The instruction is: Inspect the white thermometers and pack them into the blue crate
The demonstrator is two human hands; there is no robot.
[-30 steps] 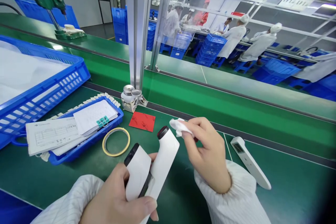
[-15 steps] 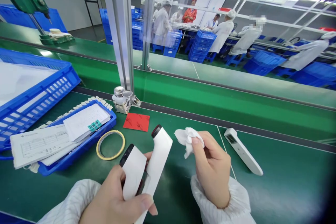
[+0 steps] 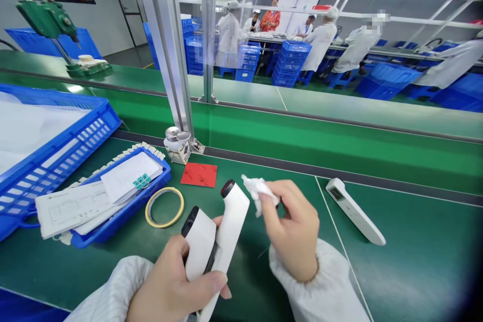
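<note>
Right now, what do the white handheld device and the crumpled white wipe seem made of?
The white handheld device looks like moulded plastic, smooth with a soft sheen. The crumpled white wipe looks matte and soft, creased like cloth or tissue; I cannot tell which.

A blue plastic tray [image 3: 121, 210] holds paperwork [image 3: 71, 210] on a green workbench [image 3: 415, 261]; a ring of yellow tape [image 3: 146, 209] and a red pad [image 3: 198, 175] lie beside it; a green bench press [image 3: 47, 19] stands far left; white-coated workers [image 3: 319, 45] stand beyond glass among stacked blue crates [image 3: 296, 63].
</note>
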